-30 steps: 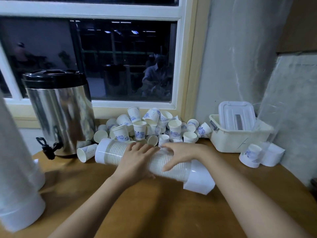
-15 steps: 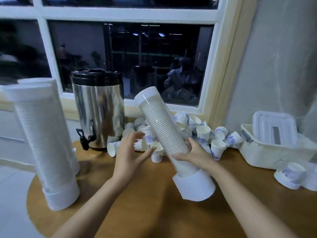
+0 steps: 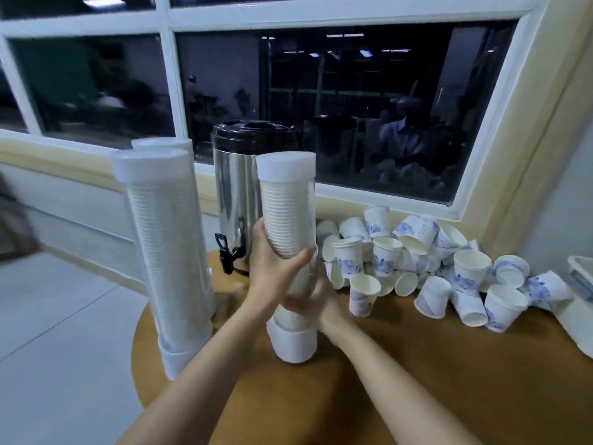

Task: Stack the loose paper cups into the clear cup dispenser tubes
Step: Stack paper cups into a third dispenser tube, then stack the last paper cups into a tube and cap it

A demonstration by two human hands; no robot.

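Note:
A clear dispenser tube [image 3: 286,200] packed with stacked white cups stands almost upright on the wooden table [image 3: 417,364], white cap on top and white base at the bottom. My left hand [image 3: 272,271] grips its middle from the left. My right hand [image 3: 316,300] wraps round its lower part from the right and behind. Several loose paper cups [image 3: 426,264] with blue print lie heaped to the right, under the window.
Two more filled dispenser tubes [image 3: 167,245] stand at the table's left edge. A steel urn with a black lid and tap [image 3: 240,194] stands behind the held tube. A cream plastic box [image 3: 577,303] sits at the far right. The floor drops away on the left.
The tube has gone from lying on the table, through a tilt, to standing nearly upright on its base. Both hands now close round it. The view has swung to the left.

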